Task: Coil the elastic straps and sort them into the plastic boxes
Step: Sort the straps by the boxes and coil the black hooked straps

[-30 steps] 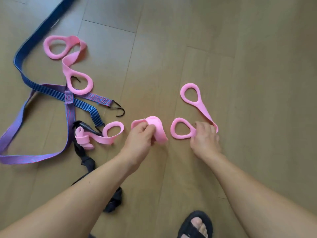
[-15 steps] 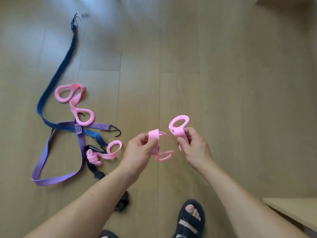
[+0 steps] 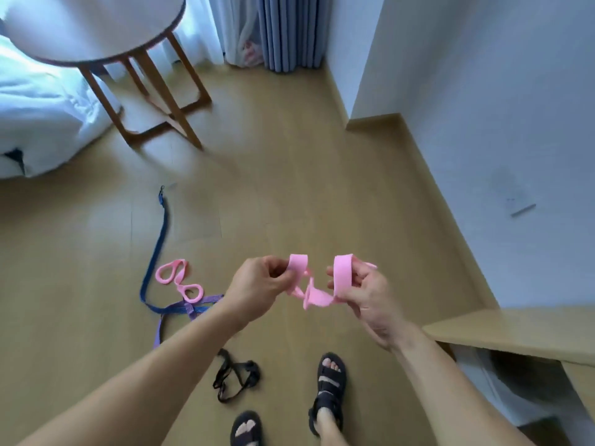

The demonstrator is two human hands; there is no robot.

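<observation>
Both left hand (image 3: 257, 289) and right hand (image 3: 368, 296) pinch pink strap (image 3: 317, 296) near wooden ledge (image 3: 515, 329).

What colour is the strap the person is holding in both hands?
Plain pink; the head view shows the strap best.

Bedroom at home: bed (image 3: 38, 117), curtains (image 3: 283, 30), side table (image 3: 96, 30).

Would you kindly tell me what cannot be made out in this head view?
No plastic boxes lie within the head view's edges.
Held pink strap: how far it is coiled, head view; fingers of the left hand and right hand cover its ends.
Purple strap: its near part, head view; the left forearm covers it.
Blue strap: its far-end fitting, head view; too small and blurred.
</observation>
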